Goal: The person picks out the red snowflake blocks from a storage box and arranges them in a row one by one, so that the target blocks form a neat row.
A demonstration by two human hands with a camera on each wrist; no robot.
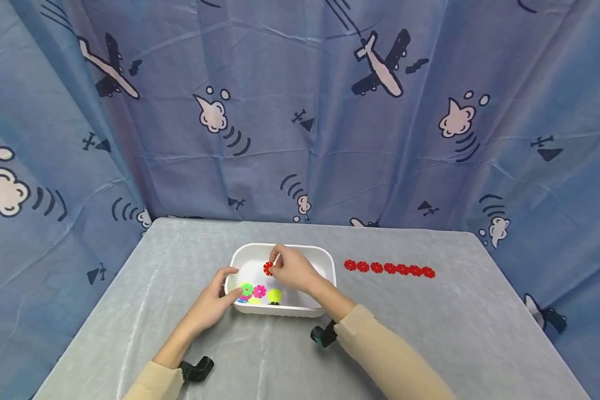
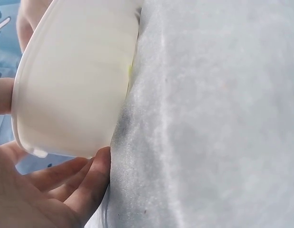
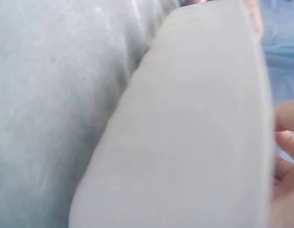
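Observation:
A white plastic tub (image 1: 295,311) stands on the table, loose flower-shaped plastic discs inside. My left hand (image 1: 212,303) holds its left end; in the left wrist view the thumb lies over the rim and the other fingers (image 2: 92,183) are against the outer wall (image 2: 75,85). Over the tub's interior, my right hand (image 1: 296,270) pinches a red notched disc (image 1: 268,269) between thumb and fingertips. Among the discs at the tub's front left are a green one (image 1: 247,289), a pink one (image 1: 260,291) and a yellow one (image 1: 274,295). The tub wall (image 3: 175,118) hides most of my right hand in the right wrist view.
Right of the tub, several red discs (image 1: 389,268) lie in a row on the grey cloth-covered table (image 1: 430,333). A blue curtain (image 1: 260,111) printed with airplanes hangs behind and at both sides. Black wrist devices (image 1: 198,369) sit by both sleeves.

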